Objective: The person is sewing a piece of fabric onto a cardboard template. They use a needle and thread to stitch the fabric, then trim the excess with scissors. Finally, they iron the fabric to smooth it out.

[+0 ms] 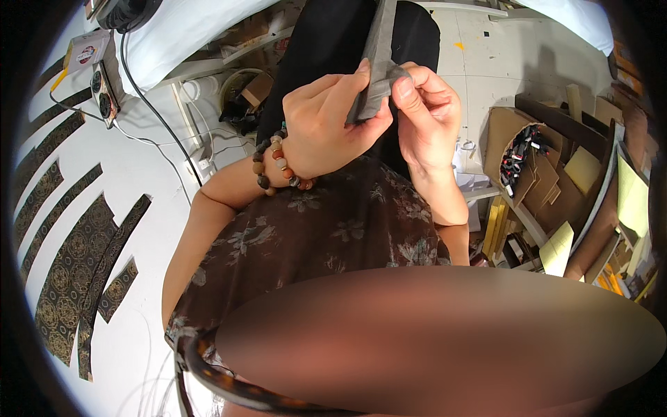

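A folded grey cloth strip (pixel 380 55) runs up out of the top of the view, held above my lap in black trousers (pixel 306 42). My left hand (pixel 330 121), with two bead bracelets at the wrist, grips the strip, thumb and fingers round its lower part. My right hand (pixel 424 115) pinches a small folded end of the same strip between thumb and forefinger, just right of my left fingertips. The far end of the strip is out of view.
Patterned fabric pieces (pixel 69 292) lie on a white table (pixel 139 292) at left, with cords and a small device (pixel 104 94). A bucket (pixel 236 94) stands behind. At right are brown boards (pixel 563 194), marker pens (pixel 521 160) and yellow sheets (pixel 629 194). A tiled floor (pixel 465 90) shows behind.
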The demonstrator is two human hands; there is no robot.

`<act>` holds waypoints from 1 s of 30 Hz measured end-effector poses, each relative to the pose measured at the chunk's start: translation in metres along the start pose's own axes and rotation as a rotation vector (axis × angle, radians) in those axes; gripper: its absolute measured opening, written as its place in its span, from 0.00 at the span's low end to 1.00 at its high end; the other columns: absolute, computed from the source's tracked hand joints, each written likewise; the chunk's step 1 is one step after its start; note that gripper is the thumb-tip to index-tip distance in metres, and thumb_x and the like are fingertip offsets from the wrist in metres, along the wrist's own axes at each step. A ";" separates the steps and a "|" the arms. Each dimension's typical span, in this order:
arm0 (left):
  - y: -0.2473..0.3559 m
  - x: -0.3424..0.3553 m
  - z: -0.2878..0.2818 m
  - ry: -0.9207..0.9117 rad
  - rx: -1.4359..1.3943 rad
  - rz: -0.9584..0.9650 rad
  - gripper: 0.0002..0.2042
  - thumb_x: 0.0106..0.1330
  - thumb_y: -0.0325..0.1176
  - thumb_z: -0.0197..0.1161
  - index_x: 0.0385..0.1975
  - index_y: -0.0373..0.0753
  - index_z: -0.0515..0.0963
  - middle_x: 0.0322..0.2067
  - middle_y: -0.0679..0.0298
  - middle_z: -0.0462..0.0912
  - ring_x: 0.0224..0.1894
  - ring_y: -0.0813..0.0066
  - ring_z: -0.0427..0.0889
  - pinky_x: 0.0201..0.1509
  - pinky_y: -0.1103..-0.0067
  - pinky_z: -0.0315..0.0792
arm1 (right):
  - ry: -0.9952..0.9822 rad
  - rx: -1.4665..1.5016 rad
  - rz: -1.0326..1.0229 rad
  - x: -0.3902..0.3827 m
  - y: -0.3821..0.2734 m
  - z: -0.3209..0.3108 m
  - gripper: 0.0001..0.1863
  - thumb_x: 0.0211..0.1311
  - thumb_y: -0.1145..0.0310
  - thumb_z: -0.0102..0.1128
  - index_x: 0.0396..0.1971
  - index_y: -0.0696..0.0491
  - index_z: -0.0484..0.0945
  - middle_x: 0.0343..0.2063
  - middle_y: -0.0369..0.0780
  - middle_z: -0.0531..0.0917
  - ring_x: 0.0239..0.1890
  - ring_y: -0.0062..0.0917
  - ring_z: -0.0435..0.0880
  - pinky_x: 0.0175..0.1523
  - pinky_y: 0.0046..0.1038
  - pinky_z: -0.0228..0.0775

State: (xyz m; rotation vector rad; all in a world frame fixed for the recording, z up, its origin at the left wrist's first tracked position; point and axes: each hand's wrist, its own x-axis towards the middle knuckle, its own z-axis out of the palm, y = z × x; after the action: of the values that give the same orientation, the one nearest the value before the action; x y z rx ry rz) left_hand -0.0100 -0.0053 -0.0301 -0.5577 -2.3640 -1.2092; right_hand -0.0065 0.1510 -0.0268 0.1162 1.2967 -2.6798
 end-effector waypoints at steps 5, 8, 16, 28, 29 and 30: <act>-0.003 -0.001 -0.001 0.010 0.013 0.034 0.20 0.48 0.30 0.78 0.41 0.29 0.82 0.27 0.56 0.85 0.23 0.66 0.84 0.25 0.78 0.78 | -0.005 0.209 0.183 0.002 -0.002 -0.005 0.05 0.71 0.76 0.64 0.33 0.60 0.81 0.31 0.37 0.83 0.32 0.20 0.84 0.43 0.22 0.75; 0.001 0.002 -0.003 -0.017 -0.005 -0.019 0.16 0.51 0.28 0.77 0.39 0.31 0.83 0.29 0.56 0.87 0.25 0.65 0.86 0.28 0.79 0.77 | 0.024 0.006 0.033 0.001 0.002 -0.005 0.04 0.70 0.76 0.64 0.33 0.60 0.81 0.31 0.37 0.83 0.31 0.19 0.83 0.42 0.22 0.75; 0.004 0.002 -0.001 -0.014 -0.018 -0.011 0.17 0.49 0.26 0.78 0.39 0.31 0.83 0.33 0.55 0.88 0.28 0.64 0.87 0.30 0.79 0.78 | 0.058 -0.287 -0.059 -0.003 -0.005 0.000 0.07 0.71 0.75 0.64 0.31 0.59 0.79 0.29 0.38 0.83 0.30 0.19 0.82 0.39 0.23 0.74; 0.000 -0.001 -0.004 -0.042 0.021 0.019 0.22 0.47 0.31 0.77 0.42 0.28 0.81 0.33 0.54 0.87 0.27 0.65 0.86 0.29 0.78 0.81 | 0.059 -0.134 0.015 -0.003 0.009 0.003 0.07 0.72 0.73 0.63 0.32 0.58 0.79 0.27 0.36 0.81 0.27 0.18 0.81 0.37 0.21 0.74; -0.001 -0.001 -0.004 -0.049 0.019 0.017 0.24 0.47 0.31 0.77 0.43 0.27 0.81 0.34 0.53 0.87 0.28 0.64 0.86 0.30 0.78 0.81 | 0.060 -0.117 0.019 -0.003 0.011 0.002 0.07 0.73 0.73 0.63 0.32 0.58 0.79 0.28 0.36 0.81 0.27 0.18 0.81 0.37 0.21 0.74; -0.002 -0.002 -0.006 -0.056 0.016 0.015 0.25 0.46 0.32 0.77 0.44 0.26 0.80 0.34 0.53 0.87 0.28 0.63 0.86 0.30 0.77 0.81 | 0.060 -0.100 0.023 -0.002 0.013 0.002 0.08 0.73 0.72 0.63 0.32 0.58 0.79 0.28 0.36 0.81 0.26 0.18 0.81 0.37 0.21 0.74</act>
State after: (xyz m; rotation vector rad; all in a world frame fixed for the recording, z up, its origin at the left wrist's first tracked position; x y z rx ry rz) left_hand -0.0087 -0.0111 -0.0293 -0.6107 -2.4092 -1.1816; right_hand -0.0017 0.1417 -0.0351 0.1993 1.4348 -2.6059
